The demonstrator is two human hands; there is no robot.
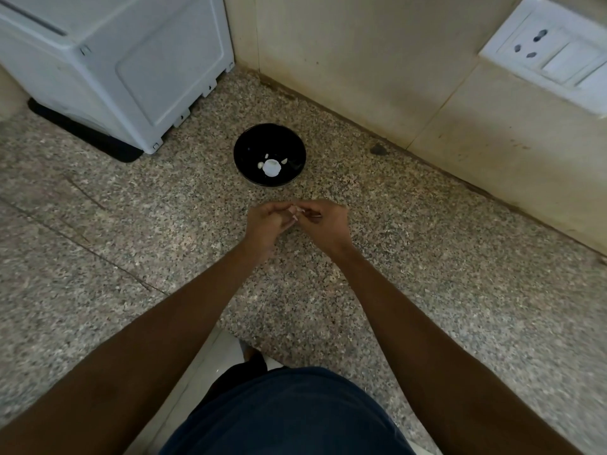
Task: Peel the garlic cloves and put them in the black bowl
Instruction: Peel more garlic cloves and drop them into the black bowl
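1. Speckled granite is what carries everything here: the countertop [410,257] runs back into a corner where two beige wall faces meet, and our two hands work above its middle, a little nearer the back edge than the front.
2. We judge the step in hand to be peeling. Our left hand [267,221] and right hand [325,221] are drawn together, fingers curled in, pinching one small pale garlic clove [297,210] between the fingertips of both. The clove is mostly hidden, so we cannot tell how much skin is left on it.
3. The grip on both sides is narrow and tight, a fingertip pinch, not an open palm.
4. The black bowl [249,139] sits on the surface just beyond our hands, toward the back corner, apart from them.
5. Inside the bowl we see several white pieces [271,166]: one larger rounded lump in the middle and a few smaller bits beside it. We take them for garlic, though whether every piece is peeled is too small to tell.
6. The next move, as we judge it, calls for stripping the skin clear, then a short reach forward over the rim to drop the clove in.
7. A white appliance [131,67] stands at the back left of the surface, and a white socket plate [551,50] is on the right wall.
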